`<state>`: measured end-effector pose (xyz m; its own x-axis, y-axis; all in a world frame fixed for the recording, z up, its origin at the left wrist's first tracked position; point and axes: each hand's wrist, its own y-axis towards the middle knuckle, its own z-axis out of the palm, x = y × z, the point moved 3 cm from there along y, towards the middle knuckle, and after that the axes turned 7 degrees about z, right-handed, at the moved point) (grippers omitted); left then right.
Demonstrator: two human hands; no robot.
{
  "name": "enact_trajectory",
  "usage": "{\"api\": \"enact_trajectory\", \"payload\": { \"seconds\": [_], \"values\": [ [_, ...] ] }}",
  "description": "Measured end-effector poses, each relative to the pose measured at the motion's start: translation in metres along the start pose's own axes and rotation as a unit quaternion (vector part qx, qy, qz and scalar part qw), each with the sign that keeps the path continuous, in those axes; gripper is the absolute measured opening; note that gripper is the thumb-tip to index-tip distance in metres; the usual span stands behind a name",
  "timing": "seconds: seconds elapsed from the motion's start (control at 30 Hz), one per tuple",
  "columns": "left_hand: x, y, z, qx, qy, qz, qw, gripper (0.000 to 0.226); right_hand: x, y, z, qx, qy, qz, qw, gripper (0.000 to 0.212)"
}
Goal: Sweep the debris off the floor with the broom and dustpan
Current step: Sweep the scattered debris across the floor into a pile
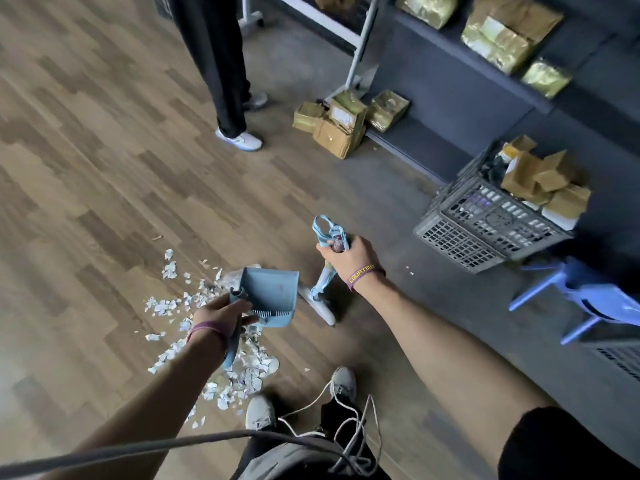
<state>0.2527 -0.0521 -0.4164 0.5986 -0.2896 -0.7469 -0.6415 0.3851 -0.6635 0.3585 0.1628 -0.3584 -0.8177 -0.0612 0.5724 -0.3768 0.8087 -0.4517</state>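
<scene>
Left hand [221,315]: fingers curled round the handle of the dustpan [275,292], a firm grip, lower centre of frame. The pan is blue and tilted, with its open mouth towards the top of frame. It sits over the upper edge of the debris [249,374]; whether it touches the floor [104,168] cannot be told.

Right hand [348,254]: closed round the top of the broom [317,304] handle, centre of frame. The shaft slopes down to a pale head on the floor just right of the dustpan.

Debris: white torn scraps scattered on the wood-pattern floor in the lower centre-left, running from beside the dustpan down to the person's shoes.

Surroundings: grey crate [485,223] holding brown boxes at right; blue stool [585,299] at the right edge; brown parcels [341,124] on the floor beside a dark shelf [450,98], upper right; a second person's legs [225,81] at upper centre
</scene>
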Motion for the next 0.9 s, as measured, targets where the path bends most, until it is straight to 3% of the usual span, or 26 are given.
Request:
{"api": "enact_trajectory", "payload": {
  "seconds": [0.23,0.43,0.53,0.67,0.9],
  "values": [
    [0.004,0.028,0.122,0.077,0.033,0.0,0.996,0.02,-0.079,0.051,-0.086,0.009,-0.101,-0.021,0.995,0.025],
    [-0.001,0.059,0.244,0.099,0.061,-0.013,0.993,0.02,-0.143,0.147,-0.155,0.067,-0.159,-0.071,0.982,0.029],
    [-0.003,0.077,0.295,0.109,0.085,-0.019,0.99,0.019,-0.176,0.188,-0.193,0.055,-0.18,-0.055,0.981,0.033],
    [-0.007,0.097,0.337,0.117,0.116,-0.026,0.986,0.016,-0.222,0.228,-0.222,0.043,-0.117,-0.006,0.992,0.037],
    [-0.006,0.109,0.349,0.129,0.158,-0.032,0.979,0.018,-0.283,0.22,-0.195,0.092,-0.138,0.072,0.983,0.037]
  ]
}}
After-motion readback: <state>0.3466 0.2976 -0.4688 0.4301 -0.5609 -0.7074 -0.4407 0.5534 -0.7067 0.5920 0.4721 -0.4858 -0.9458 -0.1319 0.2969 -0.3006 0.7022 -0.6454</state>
